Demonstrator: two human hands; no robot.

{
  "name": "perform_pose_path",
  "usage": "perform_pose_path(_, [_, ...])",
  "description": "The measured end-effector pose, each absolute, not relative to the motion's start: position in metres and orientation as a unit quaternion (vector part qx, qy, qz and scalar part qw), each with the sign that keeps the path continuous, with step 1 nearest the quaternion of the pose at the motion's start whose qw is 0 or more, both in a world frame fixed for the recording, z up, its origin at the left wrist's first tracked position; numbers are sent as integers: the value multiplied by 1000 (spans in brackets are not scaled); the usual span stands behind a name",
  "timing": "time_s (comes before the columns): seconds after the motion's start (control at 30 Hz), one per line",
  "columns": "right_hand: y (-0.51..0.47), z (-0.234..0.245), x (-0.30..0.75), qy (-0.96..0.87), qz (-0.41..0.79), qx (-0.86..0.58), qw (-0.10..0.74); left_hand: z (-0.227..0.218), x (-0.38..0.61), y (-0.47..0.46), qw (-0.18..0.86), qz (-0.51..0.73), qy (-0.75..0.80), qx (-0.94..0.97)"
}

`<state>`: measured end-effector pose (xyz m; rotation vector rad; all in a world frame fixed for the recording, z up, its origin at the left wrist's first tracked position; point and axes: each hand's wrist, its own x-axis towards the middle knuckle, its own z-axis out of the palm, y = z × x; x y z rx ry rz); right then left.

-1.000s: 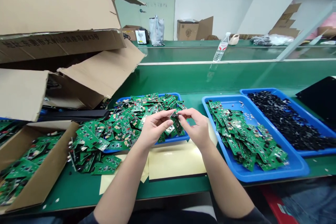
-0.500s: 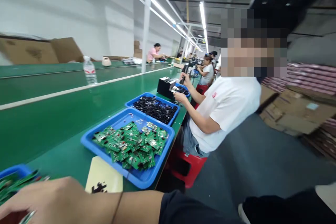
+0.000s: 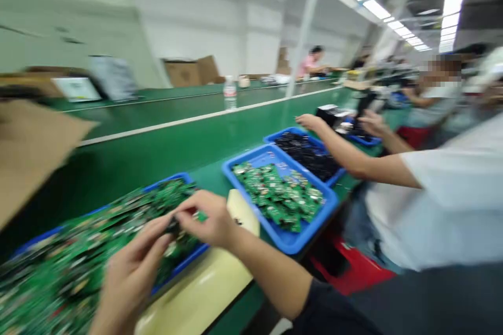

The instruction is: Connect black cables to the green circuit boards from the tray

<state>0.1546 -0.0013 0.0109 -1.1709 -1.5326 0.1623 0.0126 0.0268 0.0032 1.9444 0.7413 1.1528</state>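
My left hand (image 3: 128, 277) and my right hand (image 3: 208, 220) meet above the near blue tray (image 3: 178, 272), thumbs and fingers pinched together. Between their fingertips is a small black piece (image 3: 173, 225), too blurred and covered to name more exactly. Below them, green circuit boards (image 3: 94, 251) are heaped in the tray. A pale yellow sheet (image 3: 204, 288) lies on the bench along the tray's near side and runs under my right forearm. Small black bits (image 3: 238, 221) lie on the sheet beyond my right wrist.
A second blue tray (image 3: 288, 243) of green boards stands to the right, beyond it a tray of black parts (image 3: 306, 154). A co-worker's arm (image 3: 353, 159) reaches over that one. A cardboard flap (image 3: 35, 152) juts in at left. A water bottle (image 3: 230, 94) stands farther back.
The view has swung left, bringing the near tray and my left hand into sight. My right hand now meets my left over the boards. The co-worker's arm has stretched out across the bench.
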Motion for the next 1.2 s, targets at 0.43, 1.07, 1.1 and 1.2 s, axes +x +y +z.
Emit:
perform_pose_path(0.43, [-13,5,156,-674,29,-388,628,10,3,13,534,431,255,681])
perform_pose_path(1.07, [-12,-7,155,-669,83,-370,639,1,2,17,498,449,298,679])
perform_pose_path(1.1, [-12,-8,155,-656,98,-377,646,1,1,17,488,454,301,682])
perform_pose_path(1.2, [-13,-5,157,-637,132,-400,646,1,1,16,452,463,300,701])
